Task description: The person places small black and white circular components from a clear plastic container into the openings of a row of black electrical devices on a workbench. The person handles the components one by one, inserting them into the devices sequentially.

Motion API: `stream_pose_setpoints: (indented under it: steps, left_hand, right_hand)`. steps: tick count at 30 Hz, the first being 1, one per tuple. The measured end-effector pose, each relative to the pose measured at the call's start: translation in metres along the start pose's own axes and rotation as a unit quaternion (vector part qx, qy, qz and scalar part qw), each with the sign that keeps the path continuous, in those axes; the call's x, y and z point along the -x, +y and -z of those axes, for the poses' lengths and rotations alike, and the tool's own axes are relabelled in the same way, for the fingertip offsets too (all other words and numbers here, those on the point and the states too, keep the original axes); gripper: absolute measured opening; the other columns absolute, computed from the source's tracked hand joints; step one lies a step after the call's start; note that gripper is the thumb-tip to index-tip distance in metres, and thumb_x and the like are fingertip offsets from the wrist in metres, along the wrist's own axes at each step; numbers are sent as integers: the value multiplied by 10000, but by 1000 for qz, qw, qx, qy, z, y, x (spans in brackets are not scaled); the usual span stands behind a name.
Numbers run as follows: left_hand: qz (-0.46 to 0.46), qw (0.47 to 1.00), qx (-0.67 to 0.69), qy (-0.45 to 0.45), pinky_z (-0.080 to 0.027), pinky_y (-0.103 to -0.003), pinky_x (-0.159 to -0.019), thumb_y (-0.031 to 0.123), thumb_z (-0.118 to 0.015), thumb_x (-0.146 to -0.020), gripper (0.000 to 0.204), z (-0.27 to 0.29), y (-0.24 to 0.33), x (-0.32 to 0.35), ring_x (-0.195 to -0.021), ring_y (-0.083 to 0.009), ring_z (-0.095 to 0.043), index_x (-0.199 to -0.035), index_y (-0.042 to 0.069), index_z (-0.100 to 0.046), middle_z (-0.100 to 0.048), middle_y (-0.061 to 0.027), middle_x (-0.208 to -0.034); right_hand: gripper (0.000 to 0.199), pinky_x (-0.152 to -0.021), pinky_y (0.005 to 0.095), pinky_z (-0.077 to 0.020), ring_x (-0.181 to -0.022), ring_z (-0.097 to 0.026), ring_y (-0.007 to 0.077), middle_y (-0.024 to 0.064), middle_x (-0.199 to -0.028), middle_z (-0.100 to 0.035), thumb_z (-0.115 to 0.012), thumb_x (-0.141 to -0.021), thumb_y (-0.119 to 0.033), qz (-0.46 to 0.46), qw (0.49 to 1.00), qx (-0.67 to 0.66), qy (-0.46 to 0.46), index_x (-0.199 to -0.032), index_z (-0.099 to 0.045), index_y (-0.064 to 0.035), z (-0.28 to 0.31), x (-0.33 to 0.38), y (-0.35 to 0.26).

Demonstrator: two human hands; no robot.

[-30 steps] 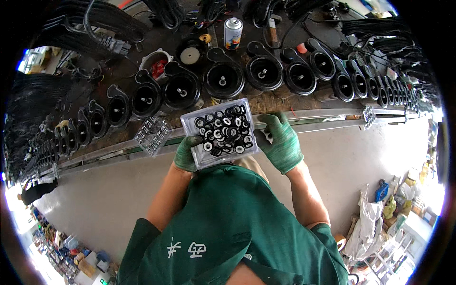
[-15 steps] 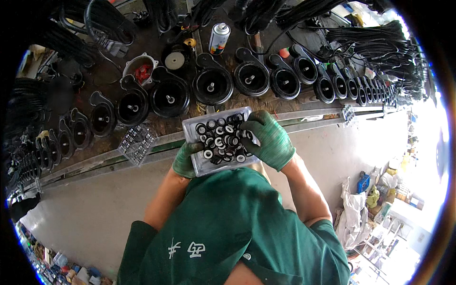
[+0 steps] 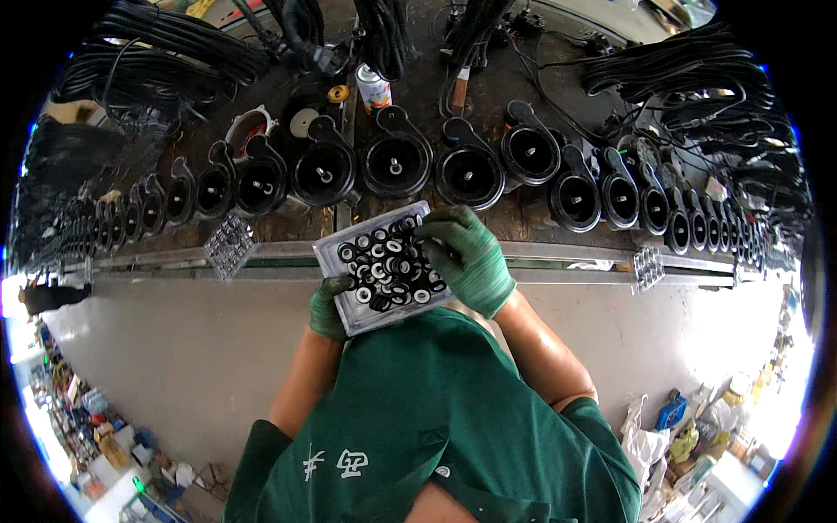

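Note:
A clear plastic box (image 3: 370,321) full of black rubber rings with pale centres (image 3: 384,270) is held in front of my chest. My left hand (image 3: 328,309), in a green work glove, is closed around its left wall, with the thumb over the rim. My right hand (image 3: 475,261), gloved the same way, reaches over the right side of the box. Its bent thumb and fingers are in among the rings; whatever they pinch is hidden. Just beyond the box stand round black housings (image 3: 375,166), each with a metal shaft in the middle.
The housings form a long row along the workbench (image 3: 301,228). Behind them are a spray can (image 3: 373,87), a brush (image 3: 459,89) and bundled black cables (image 3: 384,35). Clear trays of small parts (image 3: 231,248) lie at the bench's front edge, left and right. Bags and boxes (image 3: 671,410) are piled at lower right.
My view has turned along the bench. The box is slightly farther left in view and more tilted. My left hand still grips it, and my right hand's fingers have shifted over the rings.

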State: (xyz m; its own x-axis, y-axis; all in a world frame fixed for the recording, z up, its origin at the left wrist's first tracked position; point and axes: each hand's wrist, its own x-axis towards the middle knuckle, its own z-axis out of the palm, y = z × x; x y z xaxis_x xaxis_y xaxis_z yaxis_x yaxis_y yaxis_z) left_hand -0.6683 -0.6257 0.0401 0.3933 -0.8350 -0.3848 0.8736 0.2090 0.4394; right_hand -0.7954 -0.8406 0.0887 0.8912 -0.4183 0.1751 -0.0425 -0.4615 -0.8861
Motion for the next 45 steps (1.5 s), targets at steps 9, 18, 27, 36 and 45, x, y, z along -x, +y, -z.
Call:
stream_pose_setpoints:
  steps: [9,18,27,36,45]
  left_hand:
    - [-135,987,2,92,-532,-516,-1100,290,-710,-786,832,-14,-55,15,-1272,-379,-622,-1517,1,-440,-594,-221,-1434]
    - [-133,990,34,38,-542,-525,-1084,237,-698,-782,817,-20,-35,10,-1263,-379,-626,-1511,-18,-433,-593,-227,-1424]
    - [-20,990,136,-21,-532,-534,-1110,164,-760,-767,815,-25,-10,1,-1259,-382,-634,-1504,3,-451,-610,-230,-1405]
    - [25,977,169,-124,-539,-550,-1103,203,-813,-752,868,-24,-5,-11,-1242,-377,-655,-1509,-7,-443,-613,-237,-1403]
    - [42,981,164,-99,-585,-516,-1056,149,-798,-778,776,-23,-18,-7,-1192,-355,-686,-1471,-6,-483,-653,-228,-1341]
  right_hand:
    - [250,-796,374,-582,-938,-709,284,119,-1110,-713,-757,-871,-19,88,965,188,158,-1110,-769,-93,61,-39,98]
    - [317,-857,412,-575,-999,-681,334,135,-1165,-702,-708,-837,6,152,925,346,46,-1138,-753,-85,57,-44,99]
    - [397,-871,409,-571,-990,-673,326,142,-1116,-666,-804,-817,-126,107,960,247,-72,-1206,-739,-92,49,-16,-33]
    - [430,-862,471,-560,-1024,-667,364,157,-1104,-661,-753,-886,-324,36,934,308,-177,-1256,-706,-110,14,-12,-42]
    - [306,-765,454,-577,-897,-703,366,148,-997,-687,-792,-845,-216,20,954,267,-137,-1106,-715,-78,8,-1,-39]
